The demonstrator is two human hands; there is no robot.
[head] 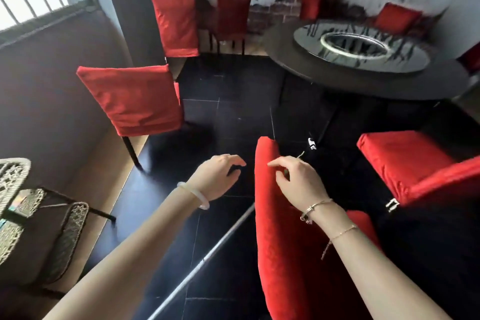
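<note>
Flanking the chair (275,228) close before us, our left grip (220,174) hangs just beside its red back, fingers loosely spread, holding nothing — our right grip (298,182) over its top edge, likewise relaxed. Farther off stands a round table (337,78).

I am holding both bare forearms out ahead, palms down. My left hand (219,174) is hovering with its fingers (237,163) loosely curled, gripping nothing. My right hand (298,180) is arching at the wrist, its fingers bending and pointing toward the left; the thumb is hidden, so I am recording no grip either way.
</note>
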